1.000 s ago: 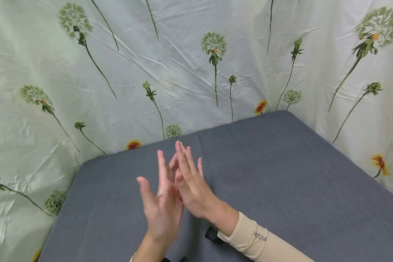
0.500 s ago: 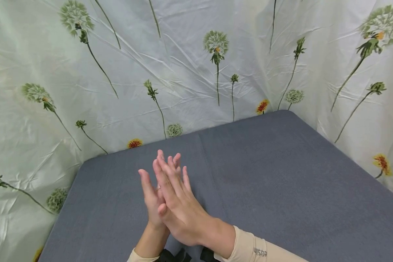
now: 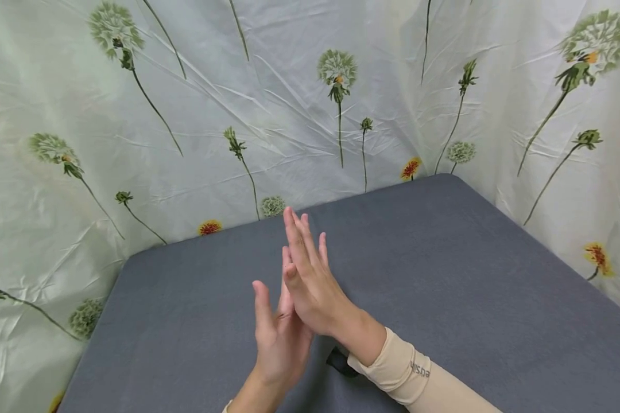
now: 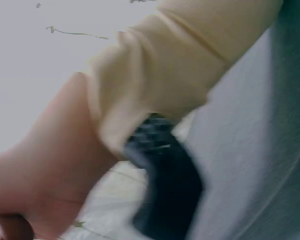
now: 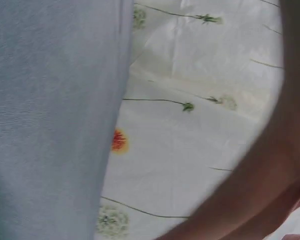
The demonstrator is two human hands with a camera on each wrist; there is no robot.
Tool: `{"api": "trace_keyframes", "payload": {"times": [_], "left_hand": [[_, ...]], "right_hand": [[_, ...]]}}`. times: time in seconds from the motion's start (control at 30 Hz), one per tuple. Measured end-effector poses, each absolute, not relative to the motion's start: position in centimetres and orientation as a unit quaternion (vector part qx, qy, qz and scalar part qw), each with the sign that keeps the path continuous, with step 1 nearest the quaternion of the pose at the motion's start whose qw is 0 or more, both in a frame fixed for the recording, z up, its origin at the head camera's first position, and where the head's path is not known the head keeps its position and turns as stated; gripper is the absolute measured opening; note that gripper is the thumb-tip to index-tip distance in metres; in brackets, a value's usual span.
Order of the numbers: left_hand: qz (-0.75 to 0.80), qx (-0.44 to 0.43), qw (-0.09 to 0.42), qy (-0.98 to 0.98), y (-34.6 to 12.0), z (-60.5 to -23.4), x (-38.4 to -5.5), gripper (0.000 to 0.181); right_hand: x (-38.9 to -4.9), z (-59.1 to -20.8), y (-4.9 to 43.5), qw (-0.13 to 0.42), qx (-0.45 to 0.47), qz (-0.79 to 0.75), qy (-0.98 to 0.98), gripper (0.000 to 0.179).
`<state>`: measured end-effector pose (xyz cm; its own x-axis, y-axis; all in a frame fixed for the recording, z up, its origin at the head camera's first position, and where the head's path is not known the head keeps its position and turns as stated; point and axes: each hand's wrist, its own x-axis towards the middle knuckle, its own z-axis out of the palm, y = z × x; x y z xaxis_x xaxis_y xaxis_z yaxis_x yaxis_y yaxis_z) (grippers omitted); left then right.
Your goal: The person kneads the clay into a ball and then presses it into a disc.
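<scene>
Both hands are raised over the grey-covered table with palms facing each other. The left hand (image 3: 284, 344) has its thumb upright and its fingers straight, partly hidden behind the right hand. Against its palm and fingers lies the right hand (image 3: 317, 289), leaning left, its straight fingertips reaching higher than the left ones. Nothing shows between the palms. A beige sleeve (image 4: 155, 65) and a black wrist device (image 4: 170, 180) fill the left wrist view, blurred. In the right wrist view, a blurred stretch of bare skin (image 5: 260, 175) crosses the right side.
The table (image 3: 444, 275) is covered in smooth grey cloth, its far right corner rounded. A white curtain (image 3: 289, 103) printed with dandelions hangs behind and along both sides. Under the right wrist is a black device (image 3: 341, 362).
The right hand slid down and left across the left hand, then back up and right. Both hands now sit slightly farther right than a second ago, fingers still straight.
</scene>
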<state>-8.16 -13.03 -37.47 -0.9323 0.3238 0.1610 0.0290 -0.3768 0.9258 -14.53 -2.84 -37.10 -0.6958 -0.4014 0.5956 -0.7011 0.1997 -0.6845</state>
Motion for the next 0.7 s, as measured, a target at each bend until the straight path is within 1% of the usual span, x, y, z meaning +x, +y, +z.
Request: {"api": "trace_keyframes", "payload": {"times": [0.03,0.23,0.4,0.47,0.53,0.63,0.7], "left_hand": [[0.816,0.165,0.083,0.548,-13.2,-37.2,-8.2,0.079],[0.812,0.171,-0.003,0.558,-15.3,-35.5,-8.5,0.080],[0.807,0.149,-0.043,0.570,-16.7,-34.9,-8.8,0.079],[0.808,0.143,-0.053,0.569,-17.1,-34.8,-9.1,0.079],[0.815,0.145,-0.051,0.558,-17.3,-34.9,-9.3,0.079],[0.825,0.147,-0.034,0.545,-17.4,-35.3,-9.5,0.079],[0.835,0.145,-0.016,0.530,-17.2,-35.6,-9.7,0.082]], "right_hand": [[-14.6,-37.3,-3.0,0.136,0.359,0.520,-0.763,0.089],[-14.0,-39.1,-4.5,0.089,0.366,0.508,-0.775,0.090],[-12.6,-39.8,-5.7,0.079,0.390,0.499,-0.770,0.088],[-12.0,-39.7,-6.0,0.083,0.403,0.491,-0.768,0.087],[-11.3,-39.6,-6.2,0.089,0.418,0.484,-0.764,0.088],[-10.5,-39.3,-6.2,0.104,0.436,0.471,-0.760,0.086],[-10.1,-38.9,-6.1,0.123,0.447,0.462,-0.756,0.085]]}}
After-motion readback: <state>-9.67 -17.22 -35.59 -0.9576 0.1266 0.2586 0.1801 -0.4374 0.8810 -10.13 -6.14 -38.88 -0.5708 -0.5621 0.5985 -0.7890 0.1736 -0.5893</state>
